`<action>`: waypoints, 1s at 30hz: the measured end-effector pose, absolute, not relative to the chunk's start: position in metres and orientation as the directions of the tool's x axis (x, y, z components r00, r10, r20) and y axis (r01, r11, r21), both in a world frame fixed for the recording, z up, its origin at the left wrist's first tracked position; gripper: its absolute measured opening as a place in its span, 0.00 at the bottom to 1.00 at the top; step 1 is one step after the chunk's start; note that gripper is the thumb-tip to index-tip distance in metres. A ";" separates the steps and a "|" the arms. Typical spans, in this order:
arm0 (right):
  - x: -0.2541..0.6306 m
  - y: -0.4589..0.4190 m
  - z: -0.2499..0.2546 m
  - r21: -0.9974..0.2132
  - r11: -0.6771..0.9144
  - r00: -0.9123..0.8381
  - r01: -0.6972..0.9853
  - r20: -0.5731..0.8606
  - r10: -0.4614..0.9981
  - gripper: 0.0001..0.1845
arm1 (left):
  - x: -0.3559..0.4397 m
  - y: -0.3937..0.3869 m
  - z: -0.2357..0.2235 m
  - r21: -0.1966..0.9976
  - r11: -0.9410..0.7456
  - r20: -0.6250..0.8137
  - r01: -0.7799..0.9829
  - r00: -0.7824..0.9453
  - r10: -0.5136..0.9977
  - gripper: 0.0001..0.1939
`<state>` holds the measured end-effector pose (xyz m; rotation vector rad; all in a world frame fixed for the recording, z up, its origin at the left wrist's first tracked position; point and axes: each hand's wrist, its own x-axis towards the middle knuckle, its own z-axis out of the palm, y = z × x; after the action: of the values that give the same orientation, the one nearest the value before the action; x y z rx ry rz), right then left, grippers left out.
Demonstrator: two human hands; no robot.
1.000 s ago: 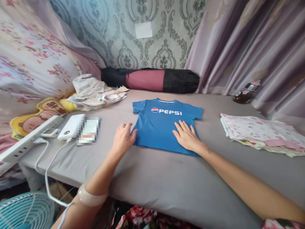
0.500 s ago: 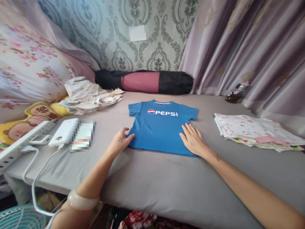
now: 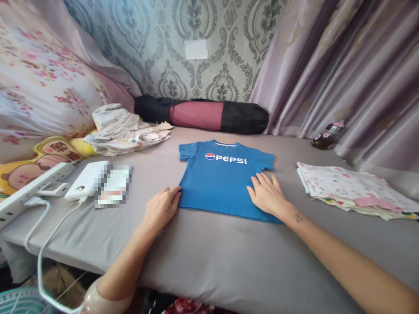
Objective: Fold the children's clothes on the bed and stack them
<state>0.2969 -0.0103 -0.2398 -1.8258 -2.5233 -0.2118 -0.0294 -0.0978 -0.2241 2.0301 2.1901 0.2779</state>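
Note:
A blue T-shirt with a PEPSI print lies flat, front up, its collar pointing away from me. At its lower left edge, my left hand has fingers and thumb pinched together on the side seam near the hem. My right hand rests palm down with fingers spread on the shirt's lower right part, close to the side edge. Both sleeves are laid out to the sides.
The shirt is on a grey sheet. Folded printed cloths lie right, a crumpled cloth back left. A power strip, white power bank and blurred phone-like item sit left. Behind is a rolled bag; a bottle stands back right.
My left hand has turned and closed its fingers at the shirt's left edge, where they were apart before. My right hand stays flat on the shirt. The view has shifted slightly.

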 end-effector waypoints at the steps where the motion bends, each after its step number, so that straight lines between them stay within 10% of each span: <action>1: 0.288 -0.009 -0.237 0.092 0.347 -0.356 0.933 0.105 0.929 0.30 | -0.029 -0.100 -0.226 0.224 0.060 0.045 0.973 -0.072 0.996 0.22; 12: 0.146 0.000 -0.235 -0.334 0.745 -0.794 0.578 -0.017 0.608 0.34 | -0.029 -0.111 -0.246 0.210 0.033 0.325 0.977 -0.102 0.940 0.17; 22: 0.103 0.098 -0.254 -0.292 0.514 -0.534 0.807 0.013 0.846 0.35 | -0.031 -0.105 -0.256 0.163 -0.489 0.318 0.857 0.424 0.848 0.31; 30: 0.103 0.171 -0.247 -0.233 0.399 -0.407 0.887 0.016 0.913 0.31 | -0.022 -0.107 -0.243 0.027 -0.491 0.329 0.871 0.456 0.827 0.22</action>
<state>0.1026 0.1714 -0.2467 -1.6236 -2.5069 0.2836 -0.0224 -0.1073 -0.2427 2.8024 1.6451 0.4962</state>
